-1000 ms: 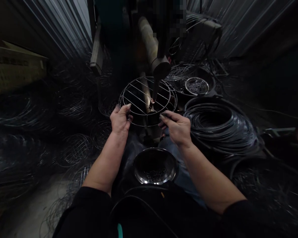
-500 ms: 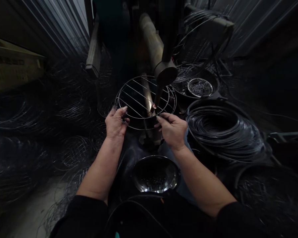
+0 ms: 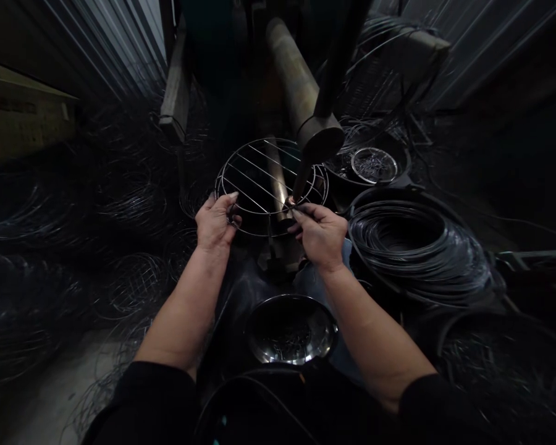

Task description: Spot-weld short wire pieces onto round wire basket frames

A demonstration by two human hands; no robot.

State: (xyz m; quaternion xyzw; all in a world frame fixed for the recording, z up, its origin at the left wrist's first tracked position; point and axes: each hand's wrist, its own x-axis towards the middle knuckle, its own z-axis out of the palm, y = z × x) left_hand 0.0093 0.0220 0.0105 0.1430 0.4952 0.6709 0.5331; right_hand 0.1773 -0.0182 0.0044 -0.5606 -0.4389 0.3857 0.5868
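Note:
A round wire rack (image 3: pixel 252 176), with two rings and parallel cross wires, lies level under the upper arm of a spot welder (image 3: pixel 322 133). My left hand (image 3: pixel 215 219) is closed on the near left of its rim, thumb on top. At the near right, my right hand (image 3: pixel 322 232) pinches the rim beside the welder's electrode tip (image 3: pixel 290 201). Whether a small wire piece is also between those fingertips is hidden. The brass-coloured lower arm (image 3: pixel 278 176) of the welder shows through the rack. Below my hands, a shiny metal bowl (image 3: pixel 324 337) holds short dark pieces.
A tub with a large wire coil (image 3: pixel 426 259) stands at the right. Behind it, a small bowl (image 3: pixel 374 165) of metal bits sits in a wide pan. Wire racks (image 3: pixel 136 284) are heaped at the left, beside a wooden beam (image 3: pixel 173 105). A yellowish box (image 3: pixel 25 127) is far left.
The view has shifted slightly, with the welder's upper arm appearing a little further right. Both hands keep their hold at the rack, and the electrode tip stays beside my right fingertips.

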